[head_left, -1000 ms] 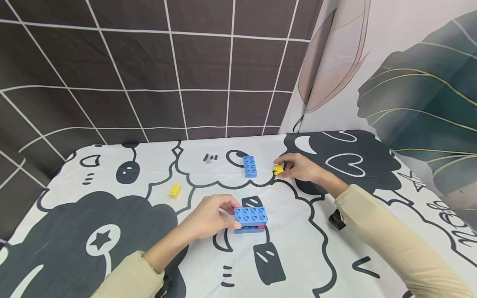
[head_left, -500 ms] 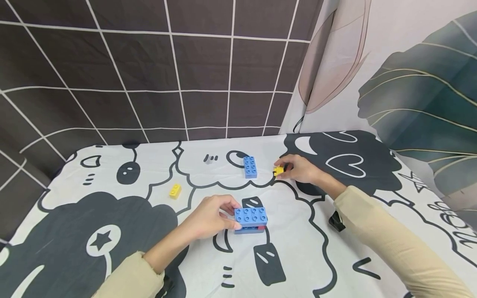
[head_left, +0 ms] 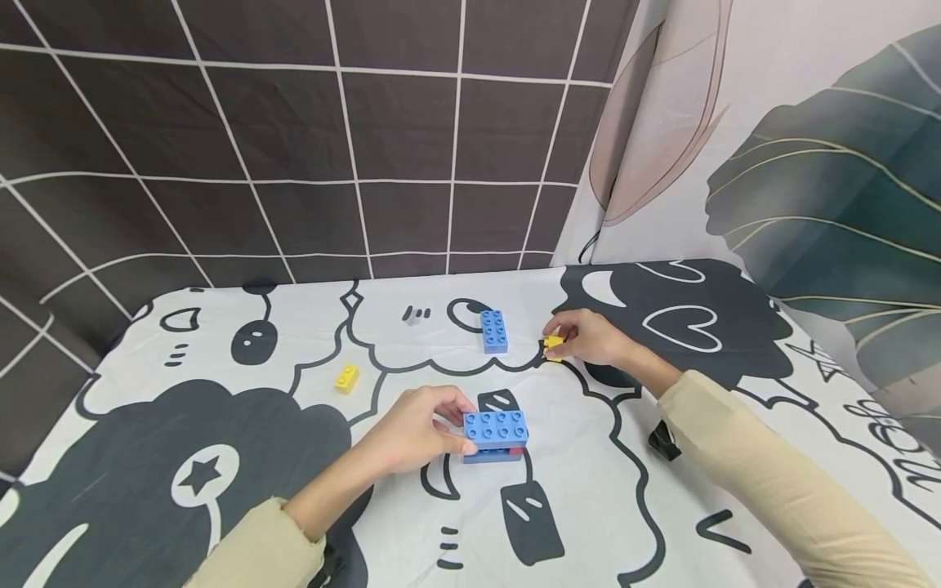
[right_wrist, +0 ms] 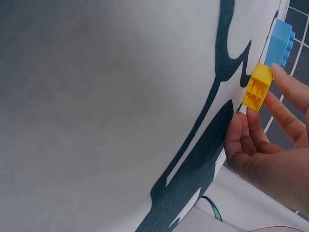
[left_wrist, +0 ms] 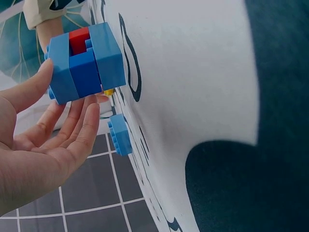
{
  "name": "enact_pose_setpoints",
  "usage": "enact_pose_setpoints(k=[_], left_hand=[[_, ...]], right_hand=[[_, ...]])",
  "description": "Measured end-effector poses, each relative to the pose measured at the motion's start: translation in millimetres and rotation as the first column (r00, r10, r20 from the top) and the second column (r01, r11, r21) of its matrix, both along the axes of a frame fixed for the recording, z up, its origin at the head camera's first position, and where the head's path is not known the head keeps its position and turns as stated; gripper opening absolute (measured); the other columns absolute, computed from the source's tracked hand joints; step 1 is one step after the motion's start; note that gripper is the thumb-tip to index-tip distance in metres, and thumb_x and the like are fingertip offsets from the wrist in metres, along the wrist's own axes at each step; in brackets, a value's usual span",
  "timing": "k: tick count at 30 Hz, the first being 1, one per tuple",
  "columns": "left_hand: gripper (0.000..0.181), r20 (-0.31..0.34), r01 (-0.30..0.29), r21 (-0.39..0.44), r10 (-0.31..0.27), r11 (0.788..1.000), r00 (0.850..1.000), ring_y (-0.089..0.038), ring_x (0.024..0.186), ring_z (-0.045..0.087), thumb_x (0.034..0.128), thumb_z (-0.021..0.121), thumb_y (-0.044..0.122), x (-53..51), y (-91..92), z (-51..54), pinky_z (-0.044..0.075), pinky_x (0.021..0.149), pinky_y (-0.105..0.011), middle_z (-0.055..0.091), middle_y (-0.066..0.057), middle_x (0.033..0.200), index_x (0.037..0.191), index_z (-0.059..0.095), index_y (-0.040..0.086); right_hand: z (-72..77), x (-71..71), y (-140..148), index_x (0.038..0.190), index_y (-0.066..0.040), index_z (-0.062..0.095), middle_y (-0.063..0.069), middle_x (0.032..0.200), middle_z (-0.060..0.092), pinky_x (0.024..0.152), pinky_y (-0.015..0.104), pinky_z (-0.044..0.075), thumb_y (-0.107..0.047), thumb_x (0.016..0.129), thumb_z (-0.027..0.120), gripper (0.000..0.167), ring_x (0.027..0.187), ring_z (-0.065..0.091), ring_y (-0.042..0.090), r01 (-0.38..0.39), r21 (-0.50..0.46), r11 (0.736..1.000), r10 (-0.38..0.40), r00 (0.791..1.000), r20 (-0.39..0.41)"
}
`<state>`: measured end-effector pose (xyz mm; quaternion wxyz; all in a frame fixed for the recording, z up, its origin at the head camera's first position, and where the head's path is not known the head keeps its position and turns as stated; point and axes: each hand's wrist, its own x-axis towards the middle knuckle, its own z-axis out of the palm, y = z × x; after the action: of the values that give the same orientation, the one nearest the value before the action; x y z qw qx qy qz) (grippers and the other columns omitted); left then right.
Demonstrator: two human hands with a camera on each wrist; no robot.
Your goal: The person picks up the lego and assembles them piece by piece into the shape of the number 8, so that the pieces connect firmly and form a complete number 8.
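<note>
My left hand (head_left: 419,429) grips the left end of a small stack of building bricks, thumb on the near side. On top of the stack lies a light blue brick (head_left: 494,426); below come a darker blue brick (left_wrist: 86,72) and a red brick (left_wrist: 79,41) side by side, over another light blue brick (left_wrist: 108,55). Farther back and to the right, my right hand (head_left: 591,336) pinches a yellow brick (right_wrist: 258,87) between thumb and fingers. Its hollow underside faces the right wrist camera. Whether it touches the cloth, I cannot tell.
A loose blue brick (head_left: 494,331) lies on the patterned cloth (head_left: 588,490), left of my right hand. Farther left is a second yellow brick (head_left: 346,378). A dark grid-patterned curtain (head_left: 397,122) hangs behind the table.
The yellow brick has turned between my right fingers, and that hand has shifted slightly nearer. My left hand and the stack have stayed in place.
</note>
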<state>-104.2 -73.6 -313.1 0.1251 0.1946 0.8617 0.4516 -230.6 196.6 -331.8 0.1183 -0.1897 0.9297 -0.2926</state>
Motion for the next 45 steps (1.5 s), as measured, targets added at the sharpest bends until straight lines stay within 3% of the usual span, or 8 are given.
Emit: enact_pose_setpoints(k=[9, 27, 38, 45], left_hand=[[0.027, 0.006, -0.004, -0.003, 0.004, 1.000, 1.000, -0.017, 0.084, 0.059, 0.0703, 0.077, 0.007, 0.6, -0.3, -0.1, 0.049, 0.076, -0.035, 0.063, 0.000, 0.086, 0.094, 0.063, 0.006], [0.027, 0.002, -0.001, -0.008, 0.001, 1.000, 1.000, -0.016, 0.085, 0.058, 0.0710, 0.077, 0.007, 1.0, -0.2, 0.2, 0.048, 0.077, -0.035, 0.062, 0.000, 0.086, 0.095, 0.063, 0.006], [0.026, 0.000, 0.000, -0.013, 0.000, 1.000, 1.000, -0.017, 0.084, 0.058, 0.0709, 0.077, 0.007, 0.8, 0.6, 1.4, 0.048, 0.075, -0.032, 0.062, 0.000, 0.085, 0.094, 0.063, 0.006], [0.027, 0.003, -0.003, -0.015, 0.003, 1.000, 1.000, -0.016, 0.084, 0.058, 0.0708, 0.077, 0.007, 0.4, 0.5, 0.8, 0.048, 0.075, -0.031, 0.062, 0.000, 0.085, 0.094, 0.063, 0.006]], right_hand=[[2.9, 5.8, 0, 0.100, 0.003, 0.064, 0.005, 0.076, 0.057, 0.057, 0.025, 0.039, -0.008, 0.075, 0.073, 0.029, 0.067, 0.047, 0.018, -0.024, 0.002, 1.000, 0.024, 1.000, 0.015], [5.8, 19.3, 4, 0.099, 0.000, 0.065, 0.003, 0.082, 0.057, 0.059, 0.026, 0.039, -0.008, 0.072, 0.076, 0.031, 0.074, 0.047, 0.018, -0.107, 0.019, 0.994, 0.107, 0.994, 0.031], [13.8, 30.4, 2, 0.108, 0.001, 0.064, 0.007, 0.098, 0.059, 0.064, 0.028, 0.042, -0.009, 0.074, 0.074, 0.037, 0.081, 0.050, 0.020, -0.189, -0.040, 0.981, 0.191, 0.980, 0.060], [23.6, 40.4, -1, 0.105, -0.001, 0.065, 0.002, 0.090, 0.060, 0.059, 0.024, 0.046, -0.007, 0.073, 0.074, 0.034, 0.080, 0.051, 0.019, -0.245, -0.110, 0.963, 0.253, 0.966, 0.060]])
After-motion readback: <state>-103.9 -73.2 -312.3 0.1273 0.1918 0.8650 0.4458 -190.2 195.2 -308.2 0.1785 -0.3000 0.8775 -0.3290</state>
